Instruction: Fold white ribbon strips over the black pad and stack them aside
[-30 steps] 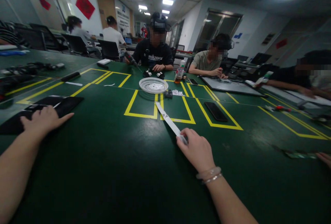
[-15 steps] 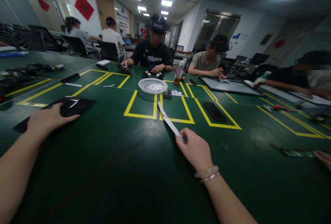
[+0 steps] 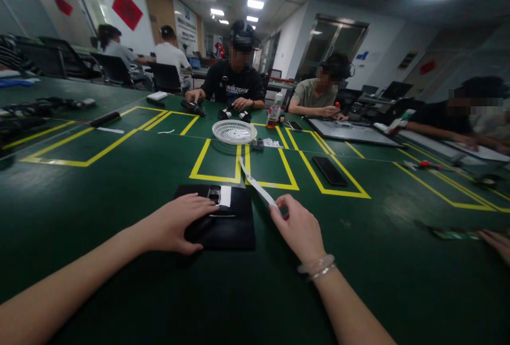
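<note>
one black panel (image 3: pixel 233 223) at frame centre under the flat, open left hand (image 3: pixel 175 224); right hand (image 3: pixel 300 228) pinches one white strip (image 3: pixel 255 183); one white basket (image 3: pixel 234 132) above.

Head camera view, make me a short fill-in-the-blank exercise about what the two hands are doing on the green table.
1. The left hand rests flat on a ____ panel lying on the table.
2. The right hand pinches one end of a long white ____.
3. Beyond the hands, a round white ____ sits on a yellow line.
Missing words: black; strip; basket
</note>
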A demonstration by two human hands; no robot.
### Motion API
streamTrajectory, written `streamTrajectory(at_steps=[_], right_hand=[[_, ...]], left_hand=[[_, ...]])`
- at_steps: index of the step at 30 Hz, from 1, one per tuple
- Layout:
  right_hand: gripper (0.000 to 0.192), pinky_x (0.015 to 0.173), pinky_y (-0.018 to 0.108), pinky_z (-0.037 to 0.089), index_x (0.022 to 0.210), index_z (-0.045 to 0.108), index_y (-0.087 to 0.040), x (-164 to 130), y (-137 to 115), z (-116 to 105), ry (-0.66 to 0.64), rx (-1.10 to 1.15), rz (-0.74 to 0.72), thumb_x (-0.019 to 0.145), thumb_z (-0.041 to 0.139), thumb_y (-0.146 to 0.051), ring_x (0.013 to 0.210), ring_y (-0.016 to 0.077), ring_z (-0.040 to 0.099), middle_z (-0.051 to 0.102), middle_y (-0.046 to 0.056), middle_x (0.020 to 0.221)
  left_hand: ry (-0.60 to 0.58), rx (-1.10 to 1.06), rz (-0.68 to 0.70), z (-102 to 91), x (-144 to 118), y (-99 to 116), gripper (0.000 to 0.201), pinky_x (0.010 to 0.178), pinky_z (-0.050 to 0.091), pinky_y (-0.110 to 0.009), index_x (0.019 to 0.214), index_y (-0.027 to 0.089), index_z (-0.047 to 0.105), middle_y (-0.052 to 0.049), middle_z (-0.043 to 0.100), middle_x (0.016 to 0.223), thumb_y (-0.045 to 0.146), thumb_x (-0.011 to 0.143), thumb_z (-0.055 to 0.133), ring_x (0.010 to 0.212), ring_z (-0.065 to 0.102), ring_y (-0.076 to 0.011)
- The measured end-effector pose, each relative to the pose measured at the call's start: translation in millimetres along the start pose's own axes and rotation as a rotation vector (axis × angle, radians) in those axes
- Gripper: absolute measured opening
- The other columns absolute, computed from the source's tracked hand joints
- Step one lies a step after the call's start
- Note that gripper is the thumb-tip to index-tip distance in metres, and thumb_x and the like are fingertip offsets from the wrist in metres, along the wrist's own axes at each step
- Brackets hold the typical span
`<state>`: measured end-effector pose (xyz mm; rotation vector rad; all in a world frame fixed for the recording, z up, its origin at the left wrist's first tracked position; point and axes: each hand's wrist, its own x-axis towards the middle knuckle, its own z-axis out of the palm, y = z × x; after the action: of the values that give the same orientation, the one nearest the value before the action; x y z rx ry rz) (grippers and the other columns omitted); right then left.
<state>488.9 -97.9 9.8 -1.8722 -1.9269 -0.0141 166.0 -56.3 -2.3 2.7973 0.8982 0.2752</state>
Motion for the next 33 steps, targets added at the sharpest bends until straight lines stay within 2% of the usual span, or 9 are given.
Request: streamTrajectory(at_steps=[5, 8, 13, 15, 18, 22, 26, 29, 33], right_hand=[[0.022, 0.056, 0.027, 0.036, 0.092, 0.059, -0.022, -4, -3, 6, 0.014, 0.05, -0.096, 0.096, 0.05, -0.041, 0.062, 0.0164, 0.06, 0.067, 0.002, 0.08], [0.023, 0.062, 0.029, 0.039, 0.096, 0.061, -0.021, -6, -7, 7, -0.003, 0.052, -0.184, 0.097, 0.049, -0.041, 0.066, 0.0172, 0.061, 0.067, 0.003, 0.082], [0.019, 0.076, 0.032, 0.043, 0.1, 0.063, -0.021, -7, -14, 4, -0.115, 0.147, -0.41, 0.098, 0.053, -0.037, 0.08, 0.0176, 0.064, 0.071, 0.004, 0.093], [0.016, 0.082, 0.033, 0.042, 0.103, 0.064, -0.022, -7, -14, 4, -0.191, 0.173, -0.498, 0.097, 0.056, -0.034, 0.087, 0.0175, 0.065, 0.072, 0.004, 0.1], [0.013, 0.089, 0.035, 0.04, 0.105, 0.065, -0.023, -7, -12, 4, -0.266, 0.155, -0.583, 0.096, 0.059, -0.03, 0.095, 0.0171, 0.065, 0.072, 0.002, 0.107], [0.013, 0.094, 0.037, 0.038, 0.106, 0.068, -0.028, -6, -9, 3, -0.279, 0.085, -0.647, 0.096, 0.06, -0.026, 0.1, 0.0153, 0.064, 0.072, -0.001, 0.109], [0.011, 0.098, 0.039, 0.038, 0.1, 0.072, -0.028, -6, -9, 2, -0.267, 0.052, -0.647, 0.093, 0.064, -0.026, 0.099, 0.0159, 0.063, 0.071, 0.0, 0.106], [0.012, 0.098, 0.041, 0.039, 0.1, 0.073, -0.027, -7, -12, 1, -0.252, 0.046, -0.639, 0.092, 0.064, -0.028, 0.102, 0.0188, 0.061, 0.07, 0.002, 0.109], [0.027, 0.096, 0.041, 0.041, 0.12, 0.066, -0.026, -12, -18, 1, -0.241, 0.047, -0.65, 0.093, 0.061, -0.028, 0.103, 0.0213, 0.057, 0.066, 0.005, 0.113]], left_hand=[[-0.025, -0.051, 0.096, 9.8, 4, 15, 0.086, 0.117, 0.027, -0.051, 0.148, 0.024, 0.043, -0.01, 0.039, 0.149, 0.038, 0.074, 0.083, 0.135, 0.039, -0.0329], [-0.018, 0.007, 0.124, 12.9, 7, 17, 0.089, 0.119, 0.02, -0.054, 0.148, 0.025, 0.043, -0.008, 0.034, 0.152, 0.038, 0.072, 0.085, 0.139, 0.033, -0.0339], [0.178, 0.179, 0.075, 18.6, 10, 16, 0.104, 0.118, 0.013, -0.059, 0.153, 0.021, 0.034, -0.013, 0.014, 0.159, 0.043, 0.068, 0.089, 0.143, 0.017, -0.0412], [0.202, 0.208, 0.067, 19.9, 10, 14, 0.101, 0.119, 0.013, -0.058, 0.154, 0.021, 0.033, -0.014, 0.019, 0.157, 0.041, 0.071, 0.088, 0.143, 0.02, -0.0395], [0.179, 0.188, 0.117, 19.7, 10, 12, 0.091, 0.119, 0.019, -0.055, 0.15, 0.021, 0.038, -0.013, 0.037, 0.15, 0.036, 0.075, 0.087, 0.136, 0.036, -0.0356], [0.152, 0.133, 0.162, 19.7, 8, 11, 0.056, 0.11, 0.036, -0.047, 0.132, 0.022, 0.057, -0.009, 0.059, 0.129, 0.034, 0.083, 0.081, 0.115, 0.057, -0.0287], [0.119, 0.124, 0.199, 21.4, 8, 11, 0.028, 0.103, 0.043, -0.041, 0.114, 0.022, 0.069, -0.007, 0.064, 0.118, 0.035, 0.089, 0.074, 0.105, 0.061, -0.0252], [0.109, 0.12, 0.211, 21.3, 9, 11, 0.027, 0.097, 0.046, -0.039, 0.114, 0.021, 0.069, -0.007, 0.064, 0.117, 0.034, 0.091, 0.073, 0.103, 0.062, -0.0249], [0.101, 0.144, 0.221, 20.3, 10, 12, 0.029, 0.089, 0.048, -0.038, 0.114, 0.02, 0.069, -0.007, 0.065, 0.115, 0.03, 0.088, 0.077, 0.099, 0.062, -0.0262]])
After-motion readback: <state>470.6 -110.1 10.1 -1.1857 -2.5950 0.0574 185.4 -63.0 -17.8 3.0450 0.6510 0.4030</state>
